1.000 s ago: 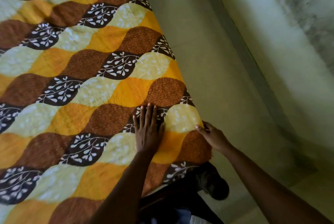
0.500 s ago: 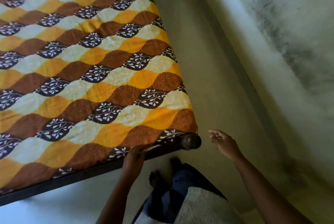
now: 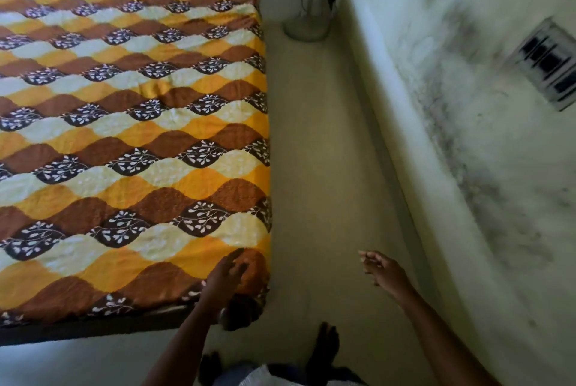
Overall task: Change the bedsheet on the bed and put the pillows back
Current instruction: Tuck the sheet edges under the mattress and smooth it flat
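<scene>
The brown, orange and cream bedsheet point(image 3: 134, 136) is spread flat over the bed from 8 to 12 o'clock, its near corner lying at the dark bed frame point(image 3: 78, 328) toward 6 o'clock. The left hand point(image 3: 226, 275) is held over that corner with fingers straight and nothing gripped, though contact with the cloth cannot be told through the blur. The right hand point(image 3: 381, 270) is held at 5 o'clock above the pale floor point(image 3: 311, 167), its fingers loosely curled and empty, beside a stained wall point(image 3: 467, 105) at 3 o'clock.
</scene>
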`<action>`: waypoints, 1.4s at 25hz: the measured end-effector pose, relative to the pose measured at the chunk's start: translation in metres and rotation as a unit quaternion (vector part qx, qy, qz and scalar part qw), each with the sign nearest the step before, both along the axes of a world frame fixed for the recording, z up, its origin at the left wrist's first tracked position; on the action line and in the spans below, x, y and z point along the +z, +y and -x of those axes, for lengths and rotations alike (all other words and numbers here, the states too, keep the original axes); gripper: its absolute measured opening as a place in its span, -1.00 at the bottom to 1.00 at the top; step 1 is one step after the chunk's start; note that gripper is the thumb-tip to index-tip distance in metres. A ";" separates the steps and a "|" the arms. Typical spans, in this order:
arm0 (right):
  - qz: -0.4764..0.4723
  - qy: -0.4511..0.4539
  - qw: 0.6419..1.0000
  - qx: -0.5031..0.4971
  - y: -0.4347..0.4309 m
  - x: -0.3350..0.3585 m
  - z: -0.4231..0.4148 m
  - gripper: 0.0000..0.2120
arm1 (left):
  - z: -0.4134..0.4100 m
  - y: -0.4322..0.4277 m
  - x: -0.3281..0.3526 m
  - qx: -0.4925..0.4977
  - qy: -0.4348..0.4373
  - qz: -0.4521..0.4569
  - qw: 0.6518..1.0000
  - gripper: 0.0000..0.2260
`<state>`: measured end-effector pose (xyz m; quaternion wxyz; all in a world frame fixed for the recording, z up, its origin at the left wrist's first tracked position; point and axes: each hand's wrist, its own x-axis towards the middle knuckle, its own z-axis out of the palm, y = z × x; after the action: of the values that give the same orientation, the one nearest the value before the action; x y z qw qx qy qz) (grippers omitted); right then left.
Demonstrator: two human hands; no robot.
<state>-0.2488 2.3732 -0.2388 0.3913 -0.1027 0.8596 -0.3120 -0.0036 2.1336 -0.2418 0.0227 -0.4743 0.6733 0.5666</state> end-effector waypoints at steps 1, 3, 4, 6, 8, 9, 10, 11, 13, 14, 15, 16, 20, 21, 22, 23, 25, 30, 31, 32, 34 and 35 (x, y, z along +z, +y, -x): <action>-0.003 0.008 1.000 0.016 0.002 -0.001 0.023 -0.82 | 0.021 0.009 -0.003 -0.009 -0.014 -0.002 1.000 -0.69; -0.009 0.019 0.999 0.026 -0.001 -0.004 0.057 -0.80 | 0.047 0.018 -0.005 -0.030 -0.059 -0.021 0.998 -0.64; -0.007 0.017 0.999 0.037 -0.005 -0.004 0.077 -0.79 | 0.066 0.023 0.001 -0.025 -0.074 -0.026 0.997 -0.53; 0.004 0.011 0.998 0.060 -0.026 -0.006 0.112 -0.78 | 0.100 0.024 0.011 0.001 -0.042 -0.042 0.998 -0.52; 0.018 0.009 0.996 0.083 -0.061 -0.006 0.142 -0.80 | 0.134 0.009 0.020 0.039 -0.024 -0.023 0.999 -0.64; 0.025 0.008 0.995 0.094 -0.080 -0.006 0.156 -0.80 | 0.149 -0.006 0.016 0.066 -0.012 -0.006 0.998 -0.70; 0.032 0.005 0.994 0.104 -0.100 -0.006 0.169 -0.79 | 0.161 -0.020 0.018 0.082 0.002 0.001 0.997 -0.76; 0.038 0.004 0.993 0.115 -0.121 -0.006 0.183 -0.79 | 0.172 -0.037 0.016 0.107 0.015 -0.016 0.994 -0.78; 0.050 0.010 0.990 0.129 -0.172 -0.003 0.217 -0.79 | 0.203 -0.081 0.013 0.132 0.031 -0.033 0.990 -0.67; 0.055 0.013 0.990 0.130 -0.199 0.001 0.235 -0.78 | 0.221 -0.105 0.012 0.138 0.045 -0.030 0.989 -0.63; 0.056 0.013 0.989 0.133 -0.226 0.005 0.252 -0.78 | 0.240 -0.132 0.012 0.150 0.057 -0.029 0.987 -0.62; 0.056 0.012 0.989 0.136 -0.253 0.010 0.269 -0.79 | 0.258 -0.160 0.014 0.165 0.058 -0.019 0.984 -0.63; 0.062 0.011 0.986 0.153 -0.357 0.030 0.336 -0.86 | 0.327 -0.256 0.023 0.230 0.084 -0.020 0.969 -0.63; 0.065 0.015 0.985 0.157 -0.385 0.034 0.355 -0.88 | 0.344 -0.278 0.023 0.241 0.075 -0.003 0.968 -0.61; 0.070 0.017 0.984 0.162 -0.414 0.037 0.373 -0.89 | 0.362 -0.300 0.018 0.246 0.065 0.022 0.967 -0.60; 0.075 0.016 0.982 0.170 -0.442 0.040 0.390 -0.86 | 0.381 -0.320 0.021 0.249 0.055 0.042 0.966 -0.60; 0.078 0.014 0.979 0.187 -0.496 0.043 0.423 -0.81 | 0.418 -0.360 0.017 0.251 0.061 0.051 0.965 -0.58; 0.060 0.025 0.957 0.283 -0.641 0.039 0.507 -0.85 | 0.498 -0.458 -0.024 0.341 0.042 -0.003 0.939 -0.54; 0.043 0.040 0.946 0.320 -0.674 0.040 0.523 -0.79 | 0.512 -0.475 -0.027 0.370 0.025 -0.003 0.929 -0.53; 0.026 0.053 0.928 0.368 -0.706 0.044 0.534 -0.74 | 0.524 -0.488 -0.031 0.397 0.003 0.001 0.918 -0.53; -0.001 0.073 0.881 0.468 -0.769 0.046 0.549 -0.71 | 0.544 -0.512 -0.043 0.426 -0.061 0.045 0.901 -0.51; -0.006 0.084 0.858 0.507 -0.798 0.044 0.553 -0.70 | 0.552 -0.525 -0.046 0.419 -0.100 0.071 0.900 -0.49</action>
<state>-0.8017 1.5752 -0.1946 0.4226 -0.5477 0.7200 -0.0550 -0.5556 1.6088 -0.2882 -0.1833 -0.7669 0.4454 0.4242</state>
